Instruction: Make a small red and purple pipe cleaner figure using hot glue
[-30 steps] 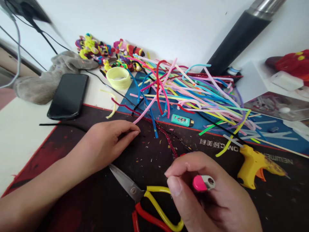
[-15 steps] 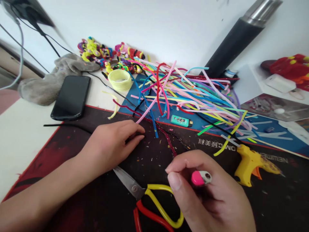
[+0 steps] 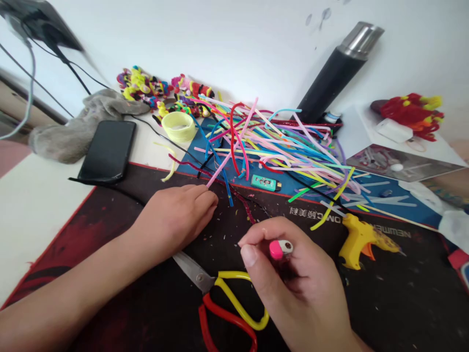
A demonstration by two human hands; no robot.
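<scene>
At the centre left of the frame the left hand lies over the dark mat, its fingers curled close together, and the lower end of a pink pipe cleaner reaches their tips; whether they grip it cannot be told, as the inner side is hidden. At the lower right of centre the right hand holds a pink-and-silver lighter within its bent fingers, the end jutting out, while thumb and forefinger tips come near each other with a narrow gap. Between the two hands, at the lower middle, lie scissors with yellow and red handles, the blades running toward the left wrist. A dark red tinsel stem slants down toward the right hand. Above, right of centre, a tangle of coloured pipe cleaners spreads over a blue sheet, with a teal case at its near edge. A yellow glue gun rests at the right; a black phone and a pale yellow roll lie at the upper left
</scene>
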